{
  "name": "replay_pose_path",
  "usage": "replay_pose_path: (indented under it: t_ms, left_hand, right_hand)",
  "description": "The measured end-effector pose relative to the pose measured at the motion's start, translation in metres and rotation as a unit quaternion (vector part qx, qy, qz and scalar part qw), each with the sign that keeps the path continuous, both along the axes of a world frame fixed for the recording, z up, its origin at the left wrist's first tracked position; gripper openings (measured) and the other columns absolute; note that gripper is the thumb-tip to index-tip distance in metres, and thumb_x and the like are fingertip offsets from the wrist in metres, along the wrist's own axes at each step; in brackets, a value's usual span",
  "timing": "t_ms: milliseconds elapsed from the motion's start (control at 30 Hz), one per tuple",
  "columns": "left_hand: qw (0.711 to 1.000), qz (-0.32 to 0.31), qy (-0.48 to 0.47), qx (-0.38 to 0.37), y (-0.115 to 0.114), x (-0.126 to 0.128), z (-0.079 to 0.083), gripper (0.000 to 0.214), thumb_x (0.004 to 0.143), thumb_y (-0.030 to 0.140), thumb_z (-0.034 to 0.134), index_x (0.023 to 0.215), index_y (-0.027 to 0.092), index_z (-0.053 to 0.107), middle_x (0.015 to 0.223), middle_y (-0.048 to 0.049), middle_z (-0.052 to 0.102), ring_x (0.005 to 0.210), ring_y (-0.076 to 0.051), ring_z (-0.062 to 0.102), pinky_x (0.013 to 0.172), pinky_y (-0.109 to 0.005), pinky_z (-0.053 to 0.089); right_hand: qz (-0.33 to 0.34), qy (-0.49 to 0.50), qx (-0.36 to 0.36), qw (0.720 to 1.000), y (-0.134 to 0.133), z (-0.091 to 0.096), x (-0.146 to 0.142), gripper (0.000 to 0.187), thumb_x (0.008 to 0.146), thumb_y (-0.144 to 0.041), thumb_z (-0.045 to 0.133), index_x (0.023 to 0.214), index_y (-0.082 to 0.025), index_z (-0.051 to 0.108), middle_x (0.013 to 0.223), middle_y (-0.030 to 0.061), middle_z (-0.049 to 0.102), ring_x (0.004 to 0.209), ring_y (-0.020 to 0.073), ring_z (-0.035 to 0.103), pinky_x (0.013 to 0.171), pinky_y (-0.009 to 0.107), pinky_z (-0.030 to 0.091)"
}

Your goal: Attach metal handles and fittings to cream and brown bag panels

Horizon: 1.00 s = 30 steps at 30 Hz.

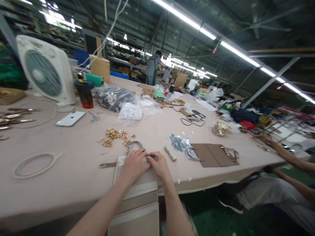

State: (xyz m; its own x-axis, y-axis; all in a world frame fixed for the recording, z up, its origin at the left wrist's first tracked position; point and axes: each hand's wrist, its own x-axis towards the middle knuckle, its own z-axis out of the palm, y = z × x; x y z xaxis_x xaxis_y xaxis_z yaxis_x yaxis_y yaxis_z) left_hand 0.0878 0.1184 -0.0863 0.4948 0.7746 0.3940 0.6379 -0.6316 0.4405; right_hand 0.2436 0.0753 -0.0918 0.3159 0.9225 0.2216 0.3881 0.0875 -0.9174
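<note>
A beige bag panel (141, 191) lies in front of me and hangs over the table's front edge. My left hand (134, 165) is on its upper part, fingers bent over the top edge and thumb toward the right. Beside it, my right hand (158, 164) is closed in a pinch at the panel's top right; what is between the fingertips is hidden. A curved bag handle (135, 143) in clear wrap rises just behind my left hand. A brown strap with a gold buckle (107, 165) sticks out at the panel's left.
Gold hardware pieces (113, 135) lie behind my hands. To the right are a pale roll (170, 153), small grey pieces (180, 143) and a brown bag panel (214, 154). A phone (70, 118), cup (84, 94) and fan (45, 70) stand left. A co-worker's arm (283, 150) reaches in from the right.
</note>
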Motion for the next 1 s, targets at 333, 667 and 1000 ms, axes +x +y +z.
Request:
replay_pose_path:
  t_ms: [333, 667, 1000]
  left_hand:
    - [1.0, -0.012, 0.024, 0.01, 0.001, 0.006, 0.005, 0.033, 0.086, 0.037, 0.068, 0.116, 0.026, 0.074, 0.138, -0.0055, 0.068, 0.121, -0.034, 0.064, 0.1, -0.051, 0.049]
    - [1.0, -0.008, -0.004, -0.01, -0.004, 0.001, 0.005, 0.036, 0.083, 0.035, 0.073, 0.117, 0.023, 0.074, 0.137, -0.0072, 0.069, 0.122, -0.031, 0.062, 0.103, -0.048, 0.048]
    - [1.0, -0.019, 0.016, 0.009, 0.0, 0.004, 0.004, 0.039, 0.086, 0.043, 0.071, 0.121, 0.025, 0.074, 0.14, -0.0073, 0.067, 0.121, -0.034, 0.064, 0.103, -0.051, 0.048]
  right_hand:
    - [-0.011, -0.025, 0.01, 1.0, -0.004, 0.003, 0.002, 0.015, 0.084, -0.022, 0.069, 0.093, -0.024, 0.08, 0.093, 0.0033, 0.078, 0.088, 0.0203, 0.069, 0.087, 0.034, 0.052]
    - [-0.012, -0.072, 0.022, 0.997, -0.006, -0.002, 0.002, 0.015, 0.085, -0.03, 0.069, 0.095, -0.023, 0.079, 0.095, 0.0063, 0.076, 0.092, 0.0237, 0.067, 0.092, 0.038, 0.05]
    - [-0.047, 0.024, 0.04, 0.998, -0.021, 0.001, 0.005, 0.033, 0.091, -0.043, 0.065, 0.116, -0.022, 0.073, 0.094, 0.0032, 0.071, 0.074, 0.0165, 0.063, 0.07, 0.028, 0.05]
